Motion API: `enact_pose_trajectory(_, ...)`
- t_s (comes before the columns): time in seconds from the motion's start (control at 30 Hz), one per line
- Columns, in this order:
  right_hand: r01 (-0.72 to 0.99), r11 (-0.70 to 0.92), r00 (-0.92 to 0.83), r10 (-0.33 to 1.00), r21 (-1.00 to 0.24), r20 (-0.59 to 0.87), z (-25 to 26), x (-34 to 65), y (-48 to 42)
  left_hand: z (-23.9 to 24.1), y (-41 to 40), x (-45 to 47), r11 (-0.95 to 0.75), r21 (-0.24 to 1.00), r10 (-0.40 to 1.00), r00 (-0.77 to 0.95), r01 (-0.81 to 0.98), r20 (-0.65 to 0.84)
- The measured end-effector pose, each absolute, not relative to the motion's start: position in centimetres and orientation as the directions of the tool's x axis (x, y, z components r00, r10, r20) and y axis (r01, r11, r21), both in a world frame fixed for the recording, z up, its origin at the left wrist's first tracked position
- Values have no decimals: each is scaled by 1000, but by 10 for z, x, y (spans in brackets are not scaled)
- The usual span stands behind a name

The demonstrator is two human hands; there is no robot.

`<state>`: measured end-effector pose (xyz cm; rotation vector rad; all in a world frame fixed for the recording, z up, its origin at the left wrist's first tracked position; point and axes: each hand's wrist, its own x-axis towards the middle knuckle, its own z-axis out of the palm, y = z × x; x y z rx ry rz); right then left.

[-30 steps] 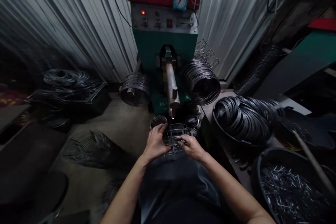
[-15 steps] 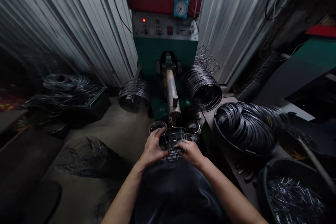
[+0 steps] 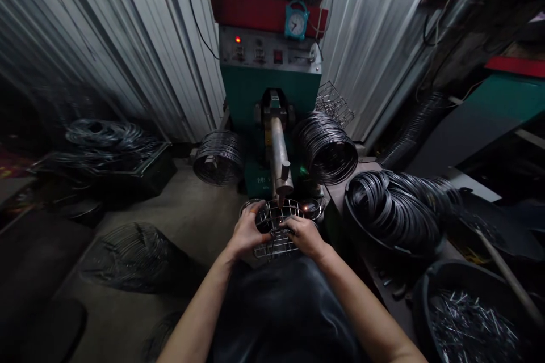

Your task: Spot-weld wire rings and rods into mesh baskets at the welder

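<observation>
The green welding machine [image 3: 271, 88] fills the upper centre of the frame, and its metal arm [image 3: 278, 154] points down to an electrode tip. Directly under the tip, at the centre, sits the wire basket [image 3: 276, 227]. The left hand [image 3: 247, 233] and the right hand [image 3: 303, 235] grip its rim with closed fingers. I think both hands should hold it level, with the wire crossing exactly under the tip and the fingers away from it.
</observation>
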<state>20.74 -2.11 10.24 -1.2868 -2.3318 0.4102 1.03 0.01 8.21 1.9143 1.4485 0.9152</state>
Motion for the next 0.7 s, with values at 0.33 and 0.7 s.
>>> enact_pose_trajectory(0.33, 634, 473, -206, 866, -612, 456, 91, 206, -17, 86, 19, 16, -176, 761, 983, 73, 625, 168)
enact_pose_trajectory(0.7, 413, -30, 157, 987, -910, 39, -3, 241, -111, 88, 45, 13, -124, 797, 991, 41, 592, 124)
